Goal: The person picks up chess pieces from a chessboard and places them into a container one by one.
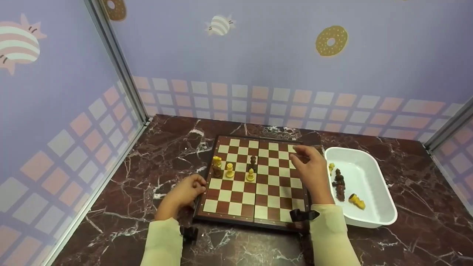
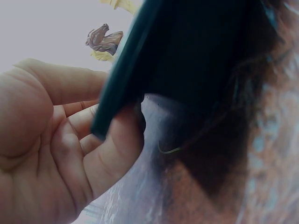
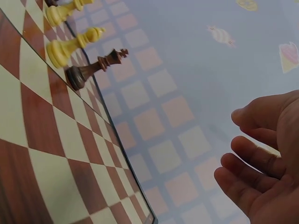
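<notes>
My left hand [image 1: 186, 190] grips the left edge of a brown-and-cream chessboard [image 1: 273, 190], whose dark rim lies between thumb and fingers in the left wrist view. Over the board's right side hovers my right hand [image 1: 309, 168], its fingers loosely bent and holding nothing. On the board's left half stand a yellow rook [image 1: 230, 170], a yellow bishop [image 1: 251, 175] and, just behind it, a dark brown king [image 1: 253, 161]. Near the left edge, a brown knight [image 2: 105, 39] stands in front of another yellow piece [image 1: 217, 160].
To the right of the board sits a white tray [image 1: 388, 208]. Several brown pieces [image 1: 339, 186] and a yellow piece [image 1: 357, 201] lie in it. The marbled table [image 1: 122, 195] is bounded by patterned panels [image 1: 258, 55] at the back and sides.
</notes>
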The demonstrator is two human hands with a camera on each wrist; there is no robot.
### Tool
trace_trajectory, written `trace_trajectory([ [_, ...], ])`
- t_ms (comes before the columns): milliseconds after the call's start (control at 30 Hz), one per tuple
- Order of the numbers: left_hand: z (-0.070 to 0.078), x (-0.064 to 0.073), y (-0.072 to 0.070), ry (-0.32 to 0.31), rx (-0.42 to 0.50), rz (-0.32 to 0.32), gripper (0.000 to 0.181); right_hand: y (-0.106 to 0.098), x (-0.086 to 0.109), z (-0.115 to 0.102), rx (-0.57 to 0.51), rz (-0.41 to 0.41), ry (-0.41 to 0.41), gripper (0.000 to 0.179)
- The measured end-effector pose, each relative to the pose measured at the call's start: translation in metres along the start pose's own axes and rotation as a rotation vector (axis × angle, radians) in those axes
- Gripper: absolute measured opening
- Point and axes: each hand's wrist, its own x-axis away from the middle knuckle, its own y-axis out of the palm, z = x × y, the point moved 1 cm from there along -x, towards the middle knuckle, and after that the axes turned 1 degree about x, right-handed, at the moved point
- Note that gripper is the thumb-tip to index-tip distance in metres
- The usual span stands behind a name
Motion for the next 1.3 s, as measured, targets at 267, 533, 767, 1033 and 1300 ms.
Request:
trace_trajectory([
  [267,0.000,0.000,0.000,-0.006,-0.015,-0.004,0.012,0.014,0.003,-0.004,0.004,-0.056,-0.046,0.026],
  [533,0.000,-0.001,0.000,-0.006,-0.020,-0.003,0.012,0.028,0.008,-0.010,-0.036,-0.129,-0.037,0.029],
  [767,0.000,-0.001,0.000,0.017,-0.024,-0.013,0.012,0.039,0.013,-0.014,0.006,-0.183,-0.063,0.032],
  [1033,-0.001,-0.001,0.000,0.024,-0.039,-0.014,0.013,0.054,0.021,-0.019,0.031,-0.253,-0.095,0.032],
  [1300,-0.001,0.000,-0.001,0.010,-0.030,-0.016,0.012,0.069,0.030,-0.024,0.088,-0.330,-0.133,0.035],
])
